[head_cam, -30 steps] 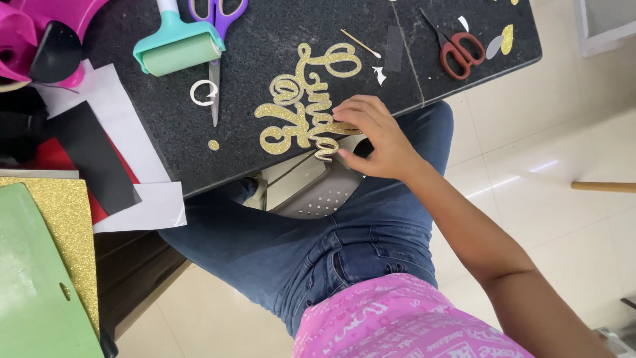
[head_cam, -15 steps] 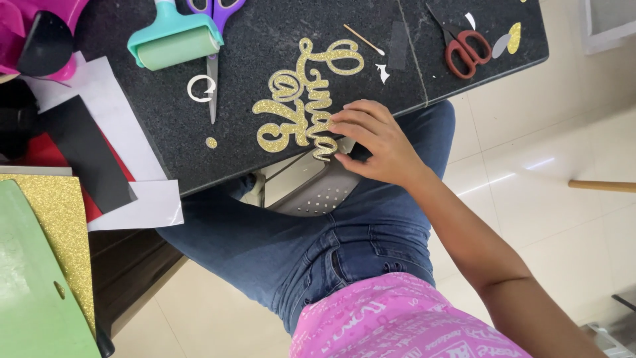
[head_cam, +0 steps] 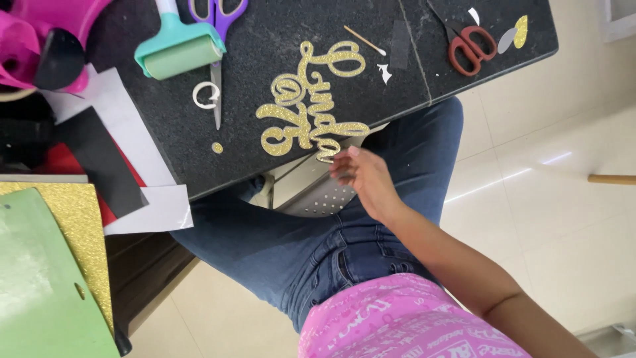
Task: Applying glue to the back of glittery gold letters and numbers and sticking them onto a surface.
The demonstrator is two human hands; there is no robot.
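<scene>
A gold glitter script cutout (head_cam: 308, 99) lies flat on the black speckled tabletop (head_cam: 265, 33), its lower end reaching the table's near edge. My right hand (head_cam: 363, 178) hovers at that edge, just below the cutout's end. It is blurred, its fingers loosely bent, and nothing shows in it. One fingertip is close to the cutout; I cannot tell whether it touches. My forearm runs down to the lower right over my jeans. My left hand is out of sight.
A teal roller (head_cam: 179, 50), purple scissors (head_cam: 215, 13), a white ring scrap (head_cam: 205, 95) and a small gold dot (head_cam: 217, 147) lie left of the cutout. Red scissors (head_cam: 470, 46) and a thin stick (head_cam: 364, 40) lie to its right. Black paper (head_cam: 99, 159), a gold glitter sheet (head_cam: 73, 219) and a green sheet (head_cam: 40, 285) are stacked at left.
My right hand was pressing on the cutout's lower end at the table edge. It has lifted off and drawn back toward my lap. The cutout stays where it was.
</scene>
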